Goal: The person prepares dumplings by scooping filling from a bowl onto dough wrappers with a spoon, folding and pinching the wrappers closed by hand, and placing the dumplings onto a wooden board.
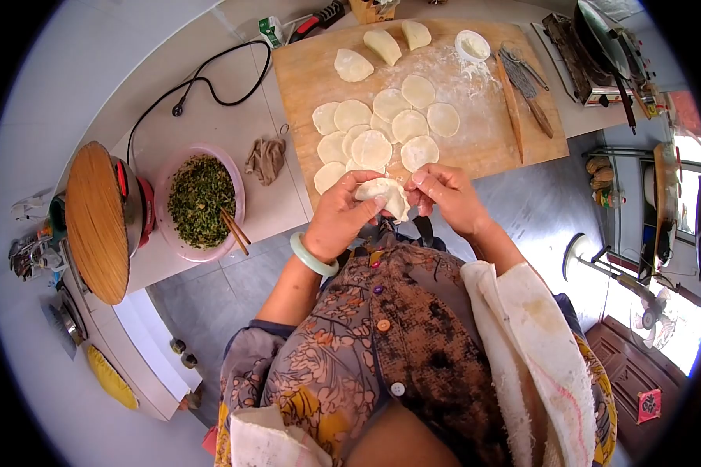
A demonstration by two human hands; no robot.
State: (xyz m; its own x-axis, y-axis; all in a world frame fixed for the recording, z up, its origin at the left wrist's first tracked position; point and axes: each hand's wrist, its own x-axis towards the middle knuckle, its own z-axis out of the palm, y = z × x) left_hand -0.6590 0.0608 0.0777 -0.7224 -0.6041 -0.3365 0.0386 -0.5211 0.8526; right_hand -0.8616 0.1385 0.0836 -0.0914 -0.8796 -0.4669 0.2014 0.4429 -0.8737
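A pale folded dumpling (387, 191) is held up in front of my chest, just off the near edge of the wooden board (475, 148). My left hand (335, 216), with a pale green bangle at the wrist, is closed around its left side. The fingers of my right hand (453, 201) are pinched together at its right edge. Beyond the hands, several round dough wrappers (371, 149) lie overlapping on the board. Three half-moon dumplings (354, 65) sit toward the back. A slim rolling pin (510, 113) lies along the board's right side.
At left stands a pink bowl (162, 210) of chopped green filling with chopsticks (235, 232) in it. A crumpled cloth (265, 159) and black cord (199, 78) are nearby. A small flour bowl (473, 47) is at the back; a stove (592, 70) stands right.
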